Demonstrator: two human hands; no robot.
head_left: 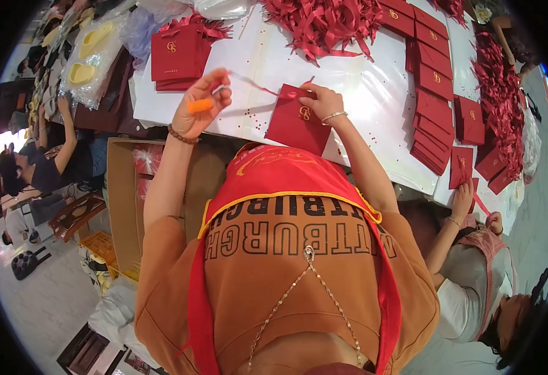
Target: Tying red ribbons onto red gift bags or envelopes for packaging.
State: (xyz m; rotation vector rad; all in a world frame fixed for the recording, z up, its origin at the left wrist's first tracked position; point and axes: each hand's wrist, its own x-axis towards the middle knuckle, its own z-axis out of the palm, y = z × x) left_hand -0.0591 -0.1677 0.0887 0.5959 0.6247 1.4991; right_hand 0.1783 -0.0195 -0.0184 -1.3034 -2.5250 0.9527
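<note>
While the left hand point(193, 120) pinches a red ribbon point(268, 90) (orange sleeve point(200, 106) on one finger), the right hand's point(325, 103) fingers grip the top of a red bag point(294, 132), flat on the white worktop point(374, 115). Ribboning looks partway: beribboned stack point(179, 53) upper left seems done, overlapping bag row point(434, 81) at right seems left. Ribbon heap point(324, 25) far side; cardboard box point(119, 181) below, co-worker point(474, 287) right.

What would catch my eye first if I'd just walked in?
Probably the big heap of red ribbons at the top, on the white table. Nearer, the right hand holds a red bag at its top; a thin ribbon runs toward the left hand, where a bright orange piece stands out.
</note>
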